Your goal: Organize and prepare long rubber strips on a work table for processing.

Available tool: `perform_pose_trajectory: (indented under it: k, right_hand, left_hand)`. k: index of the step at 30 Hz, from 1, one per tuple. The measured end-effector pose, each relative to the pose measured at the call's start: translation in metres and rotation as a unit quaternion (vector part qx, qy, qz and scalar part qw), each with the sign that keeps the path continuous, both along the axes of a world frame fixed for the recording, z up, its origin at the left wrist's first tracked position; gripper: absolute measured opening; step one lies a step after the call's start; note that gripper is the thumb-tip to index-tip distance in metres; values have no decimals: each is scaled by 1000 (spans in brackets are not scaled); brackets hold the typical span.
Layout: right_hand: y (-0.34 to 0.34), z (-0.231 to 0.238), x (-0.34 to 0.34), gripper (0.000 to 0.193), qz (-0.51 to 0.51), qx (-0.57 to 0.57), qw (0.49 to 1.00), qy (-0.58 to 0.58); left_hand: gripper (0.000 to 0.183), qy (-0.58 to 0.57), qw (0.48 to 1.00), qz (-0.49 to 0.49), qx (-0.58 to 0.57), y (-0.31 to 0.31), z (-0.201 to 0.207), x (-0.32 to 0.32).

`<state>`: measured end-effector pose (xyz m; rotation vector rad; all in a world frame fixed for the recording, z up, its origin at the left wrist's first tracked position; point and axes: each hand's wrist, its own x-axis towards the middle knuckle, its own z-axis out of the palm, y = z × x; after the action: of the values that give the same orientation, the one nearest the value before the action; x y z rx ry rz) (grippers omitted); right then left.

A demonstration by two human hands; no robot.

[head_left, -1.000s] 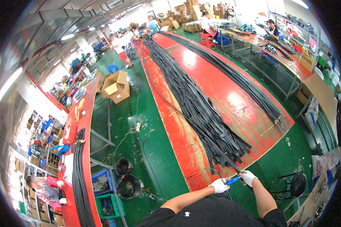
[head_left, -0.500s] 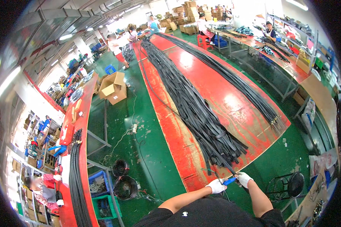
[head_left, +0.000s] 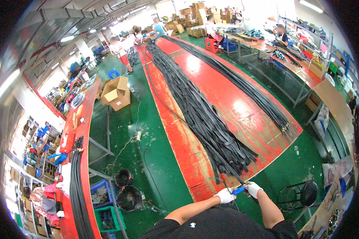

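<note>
In a white glove, my left hand (head_left: pixel 225 195) is closed around a blue-handled tool (head_left: pixel 238 191) at the near edge of the red table (head_left: pixel 205 190). The tool points toward my right hand; its working end is too small to make out. My right hand (head_left: pixel 253 189), also gloved in white, grips the near end of a black strip (head_left: pixel 234 175). That strip runs back to a long, thick heap of black strips (head_left: pixel 199 107) lying along the table. The two hands are close together, with the tool between them.
A second bundle of black strips (head_left: pixel 243 79) lies along the table's right side. To the right stands a round black stool (head_left: pixel 308 193). On the left are an open carton (head_left: pixel 117 95), a side table with black strips (head_left: pixel 76 187), and a green crate (head_left: pixel 109 219). Several people work farther off.
The whole view has shifted slightly to the left. Both hands keep their grips, and the tool stays beside my right hand with little visible movement.
</note>
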<state>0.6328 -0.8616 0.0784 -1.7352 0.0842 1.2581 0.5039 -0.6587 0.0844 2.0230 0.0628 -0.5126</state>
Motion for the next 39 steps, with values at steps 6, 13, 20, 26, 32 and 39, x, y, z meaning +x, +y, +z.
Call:
perform_pose_trajectory:
  k: [6,13,20,26,32,39]
  right_hand:
    - [2,6,-4,26,-20,4,1000,7]
    - [0,-5,-5,24,6,15,1000,-2]
    - [1,-8,-7,27,-2,16,1000,-1]
    - [-2,-10,-7,22,-5,20,1000,-1]
    - [1,-6,-7,19,4,19,1000,1]
    - [4,3,-11,15,-1,18,1000,3]
  left_hand:
    - [49,-8,1000,4,-3,-1,4,-1]
    - [49,-12,1000,-1,17,0,8,-1]
    - [48,-6,1000,-10,15,1,11,-2]
    - [49,-3,1000,-9,10,0,15,-2]
    - [53,-5,1000,-7,20,0,10,-1]
    - [54,11,1000,-9,20,1,13,0]
